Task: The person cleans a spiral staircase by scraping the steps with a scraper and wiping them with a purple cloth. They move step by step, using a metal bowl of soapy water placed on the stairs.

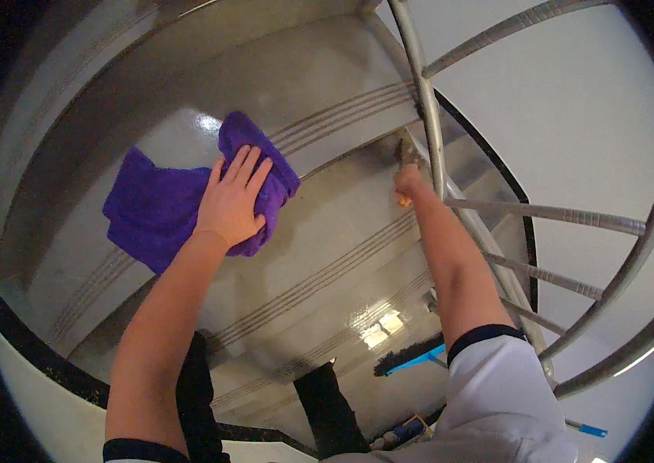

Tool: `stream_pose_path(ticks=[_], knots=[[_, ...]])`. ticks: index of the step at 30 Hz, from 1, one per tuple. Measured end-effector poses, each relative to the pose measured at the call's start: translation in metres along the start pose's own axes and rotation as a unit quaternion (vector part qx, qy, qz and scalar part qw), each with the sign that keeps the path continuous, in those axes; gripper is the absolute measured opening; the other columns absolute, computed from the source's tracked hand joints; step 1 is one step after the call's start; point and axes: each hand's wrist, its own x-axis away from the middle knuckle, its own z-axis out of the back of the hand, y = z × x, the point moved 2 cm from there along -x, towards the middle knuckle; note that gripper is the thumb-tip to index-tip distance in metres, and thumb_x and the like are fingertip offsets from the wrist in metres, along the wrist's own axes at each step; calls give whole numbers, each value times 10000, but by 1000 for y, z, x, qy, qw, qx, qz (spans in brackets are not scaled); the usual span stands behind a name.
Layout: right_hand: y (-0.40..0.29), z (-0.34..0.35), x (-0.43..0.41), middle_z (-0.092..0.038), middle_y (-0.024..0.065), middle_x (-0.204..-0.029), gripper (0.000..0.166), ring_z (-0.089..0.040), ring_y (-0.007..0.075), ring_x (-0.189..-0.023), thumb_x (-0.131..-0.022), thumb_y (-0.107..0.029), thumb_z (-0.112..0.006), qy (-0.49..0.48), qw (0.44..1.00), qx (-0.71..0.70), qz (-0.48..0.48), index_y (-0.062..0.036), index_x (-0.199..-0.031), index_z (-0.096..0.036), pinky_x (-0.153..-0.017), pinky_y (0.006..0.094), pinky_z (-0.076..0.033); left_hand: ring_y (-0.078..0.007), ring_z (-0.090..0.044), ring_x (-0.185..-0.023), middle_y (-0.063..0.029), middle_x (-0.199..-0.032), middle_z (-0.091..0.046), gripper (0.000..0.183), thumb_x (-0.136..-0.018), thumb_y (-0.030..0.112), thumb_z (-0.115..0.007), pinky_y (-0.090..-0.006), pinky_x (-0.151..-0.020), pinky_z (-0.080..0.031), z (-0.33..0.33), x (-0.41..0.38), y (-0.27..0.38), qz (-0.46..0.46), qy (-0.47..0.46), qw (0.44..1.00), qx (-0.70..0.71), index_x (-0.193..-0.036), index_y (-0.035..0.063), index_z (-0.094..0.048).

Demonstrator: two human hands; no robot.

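My left hand (231, 199) holds a purple microfibre cloth (156, 199) down against the front edge of a polished stone stair tread (303, 69). Its fingers stretch over a bunched part of the cloth, and the rest spreads to the left. At the railing side, my right hand (409, 180) is closed around what looks like a small brush (409, 151). An orange handle end shows below the hand, and the bristle end points into the corner beside the step. Blur hides the brush's details.
A curved metal railing (432, 127) with crossbars runs along the right. Dark grooved strips (315, 280) line the tread edges. Lower down lies a blue broom head (416, 359) with dark bristles. My black-trousered leg (329, 411) stands on the lower steps. A dark-edged wall (43, 370) curves at left.
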Motion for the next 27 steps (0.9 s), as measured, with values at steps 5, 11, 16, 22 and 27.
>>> stream_pose_path(ticks=[5, 11, 16, 22, 27], knots=[[64, -42, -3, -665, 80, -845, 254, -623, 275, -794, -793, -281, -549, 112, 981, -116, -104, -70, -794, -691, -592, 354, -469, -265, -226, -1329, -116, -1414, -283, 812, -594, 255, -696, -474, -1064, -195, -11, -26, 17, -26, 12, 999, 24, -1319, 107, -361], [-64, -2, 14, -649, 145, -917, 320, -620, 308, -826, -726, -259, -601, 133, 844, -441, -275, -25, -935, -666, -768, 401, -470, -270, -242, -1321, -118, -1406, -296, 796, -588, 247, -703, -483, -1062, -198, -2, -13, 6, 2, -8, 1000, 5, -1303, 107, -383], [28, 13, -1, -662, 110, -815, 234, -630, 288, -734, -731, -267, -607, 166, 983, -58, -59, -55, -777, -692, -734, 416, -473, -246, -234, -1325, -99, -1414, -287, 788, -620, 266, -697, -462, -1070, -187, 0, -24, 14, -13, -2, 1000, 2, -1320, 123, -366], [31, 10, -15, -657, 81, -867, 190, -635, 288, -759, -772, -233, -596, 118, 978, -127, -113, -54, -740, -651, -602, 374, -492, -232, -228, -1328, -87, -1419, -280, 797, -634, 282, -699, -452, -1075, -186, -4, -20, 7, 2, -16, 1000, -12, -1335, 135, -348], [-27, -17, -8, -651, 113, -853, 208, -640, 271, -775, -789, -205, -594, 153, 676, -552, -464, -26, -684, -611, -570, 364, -501, -237, -227, -1329, -91, -1418, -284, 805, -619, 278, -701, -457, -1071, -193, 0, -22, 12, -3, -14, 1000, -1, -1330, 130, -355]])
